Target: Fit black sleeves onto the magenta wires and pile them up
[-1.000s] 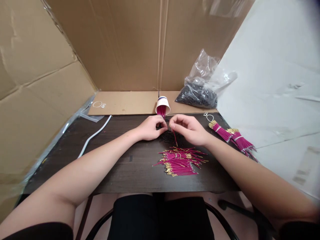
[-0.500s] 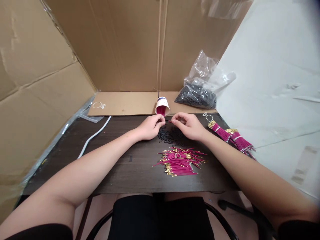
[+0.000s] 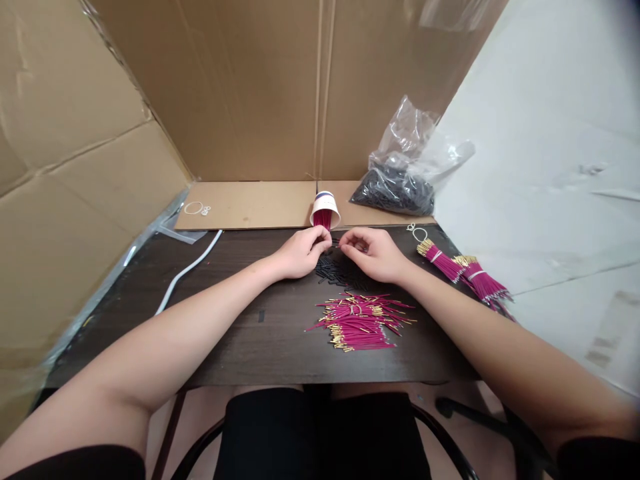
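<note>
Left hand and right hand pinched together over small black tubes, far middle of dark bench; what's gripped too tiny to tell. Probably light, slippery: fingertip pinch. Loose magenta gold-tipped wires nearer, tipped paper cup beyond.

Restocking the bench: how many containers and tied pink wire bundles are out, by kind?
Paper cup: 1
Plastic bag of black pieces: 1
Tied pink wire bundles: 2
Loose pink wire pile: 1
Total: 5
</note>
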A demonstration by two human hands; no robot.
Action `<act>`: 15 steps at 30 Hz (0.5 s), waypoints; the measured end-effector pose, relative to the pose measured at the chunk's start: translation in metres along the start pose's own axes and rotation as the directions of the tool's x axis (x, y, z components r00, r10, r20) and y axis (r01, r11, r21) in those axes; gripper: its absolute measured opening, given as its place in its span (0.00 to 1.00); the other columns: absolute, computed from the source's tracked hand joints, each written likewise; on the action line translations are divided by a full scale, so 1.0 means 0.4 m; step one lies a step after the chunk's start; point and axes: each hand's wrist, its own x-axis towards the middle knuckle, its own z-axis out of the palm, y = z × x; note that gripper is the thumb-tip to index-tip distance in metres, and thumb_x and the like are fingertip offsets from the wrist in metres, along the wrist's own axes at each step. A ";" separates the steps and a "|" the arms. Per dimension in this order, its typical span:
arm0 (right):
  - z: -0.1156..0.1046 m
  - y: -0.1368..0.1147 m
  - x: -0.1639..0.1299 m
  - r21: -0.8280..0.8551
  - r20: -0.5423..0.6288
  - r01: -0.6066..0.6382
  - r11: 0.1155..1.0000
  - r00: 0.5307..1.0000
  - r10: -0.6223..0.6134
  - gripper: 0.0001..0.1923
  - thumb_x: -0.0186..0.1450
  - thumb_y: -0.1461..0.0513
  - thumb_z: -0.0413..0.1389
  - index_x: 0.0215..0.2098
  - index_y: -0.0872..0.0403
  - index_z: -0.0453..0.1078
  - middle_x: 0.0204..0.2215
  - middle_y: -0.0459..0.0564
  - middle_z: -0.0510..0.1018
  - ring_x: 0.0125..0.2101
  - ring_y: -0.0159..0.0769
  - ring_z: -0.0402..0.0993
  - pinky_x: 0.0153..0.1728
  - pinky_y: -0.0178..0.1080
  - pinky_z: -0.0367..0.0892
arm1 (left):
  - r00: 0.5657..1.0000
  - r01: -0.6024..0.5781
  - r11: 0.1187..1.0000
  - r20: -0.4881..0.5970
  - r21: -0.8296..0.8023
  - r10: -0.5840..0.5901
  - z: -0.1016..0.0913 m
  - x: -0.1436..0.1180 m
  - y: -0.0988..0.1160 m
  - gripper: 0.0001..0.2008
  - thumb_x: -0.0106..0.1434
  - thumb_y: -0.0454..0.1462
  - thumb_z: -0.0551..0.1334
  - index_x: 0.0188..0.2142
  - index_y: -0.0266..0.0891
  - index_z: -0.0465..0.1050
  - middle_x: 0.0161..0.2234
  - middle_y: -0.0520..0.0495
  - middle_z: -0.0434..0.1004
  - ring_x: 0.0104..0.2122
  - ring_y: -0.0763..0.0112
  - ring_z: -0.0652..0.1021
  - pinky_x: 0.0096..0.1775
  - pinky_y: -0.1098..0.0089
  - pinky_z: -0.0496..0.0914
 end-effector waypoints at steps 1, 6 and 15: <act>0.000 -0.001 0.000 -0.004 0.002 0.005 1.000 1.000 -0.005 0.10 0.71 0.56 0.59 0.40 0.54 0.78 0.30 0.48 0.79 0.27 0.34 0.67 0.32 0.40 0.64 | 1.000 0.001 1.000 0.001 -0.002 -0.001 0.000 0.000 0.001 0.06 0.76 0.36 0.59 0.40 0.39 0.70 0.39 0.45 0.81 0.38 0.64 0.76 0.45 0.62 0.69; -0.013 -0.010 0.001 -0.085 -0.073 0.081 0.993 0.994 -0.087 0.09 0.73 0.57 0.58 0.40 0.53 0.76 0.34 0.51 0.78 0.32 0.38 0.70 0.36 0.41 0.65 | 1.000 0.004 1.000 -0.020 -0.007 -0.005 0.002 0.001 0.000 0.06 0.77 0.36 0.59 0.40 0.39 0.70 0.39 0.45 0.81 0.38 0.64 0.77 0.45 0.61 0.70; -0.017 0.005 0.004 0.109 -0.204 -0.042 0.993 0.977 0.063 0.16 0.79 0.47 0.55 0.46 0.50 0.65 0.31 0.47 0.76 0.29 0.36 0.69 0.35 0.43 0.65 | 0.999 -0.001 1.000 -0.039 -0.012 0.000 0.003 0.002 -0.009 0.06 0.77 0.35 0.58 0.41 0.39 0.69 0.37 0.45 0.80 0.37 0.64 0.76 0.45 0.61 0.69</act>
